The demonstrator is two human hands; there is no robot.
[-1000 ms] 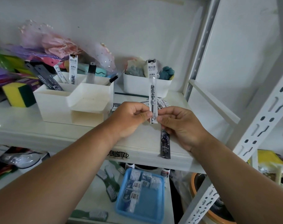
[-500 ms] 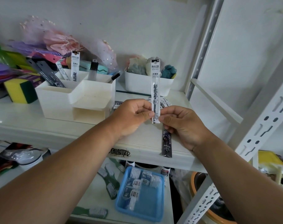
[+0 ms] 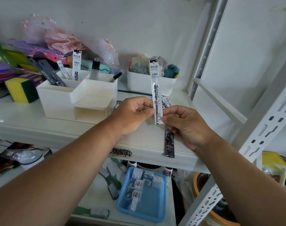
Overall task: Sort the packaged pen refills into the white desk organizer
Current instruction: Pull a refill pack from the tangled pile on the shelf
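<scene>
My left hand (image 3: 132, 116) and right hand (image 3: 186, 126) pinch one white refill (image 3: 156, 88) upright at frame centre. Risk: the right also holds a dark refill (image 3: 169, 142), which may drop before the organizer (image 3: 57, 97), centre left.

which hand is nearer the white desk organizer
Left. The left hand pinches the upright refill packet just right of the white desk organizer, close to its front corner. The right hand holds the packet's far side, farther off.
</scene>
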